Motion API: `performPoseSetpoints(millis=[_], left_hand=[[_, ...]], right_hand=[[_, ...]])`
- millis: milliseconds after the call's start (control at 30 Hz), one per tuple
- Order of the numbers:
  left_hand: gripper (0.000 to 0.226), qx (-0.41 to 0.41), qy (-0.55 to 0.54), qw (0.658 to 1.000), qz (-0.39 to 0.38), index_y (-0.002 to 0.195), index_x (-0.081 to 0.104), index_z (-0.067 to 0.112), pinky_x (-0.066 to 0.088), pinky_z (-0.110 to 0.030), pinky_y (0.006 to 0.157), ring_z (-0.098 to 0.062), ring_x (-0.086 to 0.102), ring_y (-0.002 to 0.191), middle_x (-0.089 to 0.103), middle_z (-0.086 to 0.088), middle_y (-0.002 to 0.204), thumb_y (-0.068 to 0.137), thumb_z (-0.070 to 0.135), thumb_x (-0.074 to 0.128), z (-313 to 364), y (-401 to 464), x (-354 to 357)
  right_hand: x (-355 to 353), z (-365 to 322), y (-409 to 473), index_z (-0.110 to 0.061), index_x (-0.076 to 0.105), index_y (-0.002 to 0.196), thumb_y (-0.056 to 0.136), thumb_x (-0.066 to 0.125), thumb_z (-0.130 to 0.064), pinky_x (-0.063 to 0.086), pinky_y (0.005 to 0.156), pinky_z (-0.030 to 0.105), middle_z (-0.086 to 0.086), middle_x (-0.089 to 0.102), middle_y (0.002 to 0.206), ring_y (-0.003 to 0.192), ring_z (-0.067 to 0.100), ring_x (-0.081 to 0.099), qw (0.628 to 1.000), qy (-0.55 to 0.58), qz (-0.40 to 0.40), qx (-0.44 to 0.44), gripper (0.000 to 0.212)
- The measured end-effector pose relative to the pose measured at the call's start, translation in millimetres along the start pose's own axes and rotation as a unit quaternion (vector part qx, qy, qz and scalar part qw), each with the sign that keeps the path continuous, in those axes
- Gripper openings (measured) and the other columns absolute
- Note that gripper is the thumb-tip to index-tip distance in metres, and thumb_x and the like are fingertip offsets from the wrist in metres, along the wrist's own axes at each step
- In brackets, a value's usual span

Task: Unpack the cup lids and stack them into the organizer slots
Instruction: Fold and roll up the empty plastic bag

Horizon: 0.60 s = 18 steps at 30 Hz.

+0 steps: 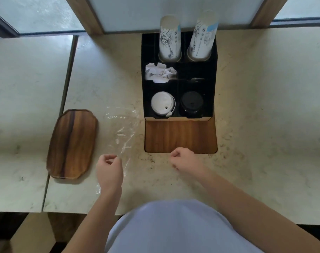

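A black organizer [179, 88] with a wooden front panel stands on the stone counter. Its front left slot holds a stack of white cup lids [162, 103]; the front right slot holds black cup lids [191, 102]. An empty clear plastic bag [123, 128] lies flat on the counter left of the organizer. My left hand [109, 171] is over the bag's near end, its fingers curled and pinching the plastic. My right hand [185, 159] hovers at the lower edge of the wooden panel with its fingers curled and nothing in it.
Two stacks of paper cups [170, 41] [202, 39] stand upside down in the back slots. White crumpled paper [160, 73] fills a middle slot, with a dark fork [197, 79] beside it. A wooden tray [73, 143] lies at the left near a counter seam.
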State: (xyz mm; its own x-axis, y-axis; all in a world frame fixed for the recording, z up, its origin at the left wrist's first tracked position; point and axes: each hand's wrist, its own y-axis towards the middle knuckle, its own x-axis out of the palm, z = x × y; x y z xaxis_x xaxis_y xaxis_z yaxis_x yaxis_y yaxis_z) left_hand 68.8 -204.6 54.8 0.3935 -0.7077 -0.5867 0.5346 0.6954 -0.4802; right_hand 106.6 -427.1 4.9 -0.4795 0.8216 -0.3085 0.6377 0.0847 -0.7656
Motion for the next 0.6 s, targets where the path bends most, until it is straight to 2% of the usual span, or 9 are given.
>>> performPoseSetpoints(millis=[67, 167, 233, 300, 367, 433, 500, 533, 600], left_hand=[[0.004, -0.120, -0.071, 0.990, 0.034, 0.087, 0.052, 0.013, 0.034, -0.032, 0.058, -0.022, 0.044, 0.068, 0.048, 0.000, 0.077, 0.086, 0.013, 0.055, -17.8, 3.8, -14.4], [0.007, -0.273, -0.193, 0.941, 0.055, 0.092, 0.053, 0.012, 0.035, -0.033, 0.061, -0.020, 0.037, 0.068, 0.039, -0.001, 0.080, 0.085, 0.013, 0.054, -40.4, -0.3, -29.9], [0.014, -0.323, -0.252, 0.910, 0.060, 0.099, 0.055, 0.011, 0.037, -0.030, 0.061, -0.017, 0.036, 0.063, 0.040, -0.002, 0.078, 0.085, 0.012, 0.055, -51.3, -3.7, -38.1], [0.010, -0.367, -0.297, 0.881, 0.037, 0.092, 0.051, 0.012, 0.032, -0.028, 0.054, -0.018, 0.032, 0.056, 0.035, -0.004, 0.070, 0.085, 0.015, 0.057, -58.2, -3.8, -44.3], [0.023, -0.414, -0.326, 0.850, -0.018, 0.084, 0.047, 0.011, 0.036, -0.030, 0.056, -0.020, 0.034, 0.057, 0.035, -0.006, 0.070, 0.085, 0.025, 0.064, -60.5, -1.7, -47.9], [0.039, -0.437, -0.341, 0.828, -0.084, 0.097, 0.048, 0.005, 0.048, -0.036, 0.072, -0.026, 0.049, 0.070, 0.047, -0.012, 0.084, 0.085, 0.034, 0.071, -62.1, 1.5, -46.0], [0.056, -0.460, -0.345, 0.806, -0.138, 0.112, 0.048, 0.000, 0.050, -0.045, 0.097, -0.035, 0.058, 0.097, 0.054, -0.020, 0.107, 0.082, 0.038, 0.077, -63.7, 2.8, -40.7], [0.059, -0.471, -0.349, 0.797, -0.148, 0.112, 0.049, 0.000, 0.049, -0.047, 0.102, -0.036, 0.058, 0.104, 0.054, -0.021, 0.111, 0.080, 0.038, 0.080, -64.8, 3.3, -38.1], [0.056, -0.476, -0.362, 0.786, -0.156, 0.107, 0.051, 0.002, 0.049, -0.048, 0.102, -0.036, 0.060, 0.105, 0.054, -0.019, 0.110, 0.076, 0.035, 0.084, -65.5, 3.3, -34.3]], right_hand=[[28.4, -17.4, 2.9, -0.010, 0.064, 0.083, 0.089, 0.055, -0.021, 0.045, 0.056, 0.028, 0.006, 0.066, 0.073, 0.060, 0.022, 0.058, 0.998, 0.030, -0.034, 0.039, 0.015], [67.9, -38.9, 4.4, -0.009, 0.059, 0.081, 0.085, 0.066, -0.032, 0.042, 0.052, 0.029, 0.010, 0.057, 0.068, 0.051, 0.023, 0.053, 0.990, 0.082, -0.067, 0.092, 0.024], [89.9, -51.6, 5.1, -0.012, 0.058, 0.083, 0.080, 0.070, -0.044, 0.044, 0.050, 0.026, 0.007, 0.055, 0.066, 0.047, 0.021, 0.054, 0.989, 0.078, -0.068, 0.106, 0.035], [106.8, -62.7, 5.0, -0.012, 0.060, 0.079, 0.075, 0.069, -0.059, 0.046, 0.049, 0.024, 0.007, 0.059, 0.062, 0.045, 0.022, 0.056, 0.991, 0.049, -0.048, 0.113, 0.048], [119.3, -72.3, 5.4, -0.011, 0.059, 0.071, 0.072, 0.068, -0.064, 0.043, 0.045, 0.019, 0.007, 0.062, 0.059, 0.040, 0.021, 0.054, 0.993, 0.036, -0.020, 0.110, 0.053], [128.4, -80.2, 7.4, -0.010, 0.060, 0.071, 0.074, 0.070, -0.051, 0.040, 0.042, 0.018, 0.008, 0.062, 0.060, 0.038, 0.020, 0.051, 0.994, 0.049, -0.001, 0.101, 0.043], [134.0, -85.8, 7.5, -0.005, 0.067, 0.079, 0.079, 0.067, -0.028, 0.040, 0.046, 0.022, 0.011, 0.063, 0.065, 0.043, 0.021, 0.052, 0.993, 0.055, 0.001, 0.105, 0.024], [135.4, -86.9, 6.7, -0.001, 0.070, 0.087, 0.081, 0.064, -0.019, 0.039, 0.046, 0.022, 0.013, 0.064, 0.068, 0.045, 0.021, 0.051, 0.993, 0.054, 0.000, 0.107, 0.019], [136.1, -88.4, 1.1, -0.001, 0.070, 0.092, 0.085, 0.060, -0.010, 0.035, 0.044, 0.020, 0.013, 0.064, 0.073, 0.047, 0.020, 0.050, 0.992, 0.068, -0.007, 0.107, 0.015]])
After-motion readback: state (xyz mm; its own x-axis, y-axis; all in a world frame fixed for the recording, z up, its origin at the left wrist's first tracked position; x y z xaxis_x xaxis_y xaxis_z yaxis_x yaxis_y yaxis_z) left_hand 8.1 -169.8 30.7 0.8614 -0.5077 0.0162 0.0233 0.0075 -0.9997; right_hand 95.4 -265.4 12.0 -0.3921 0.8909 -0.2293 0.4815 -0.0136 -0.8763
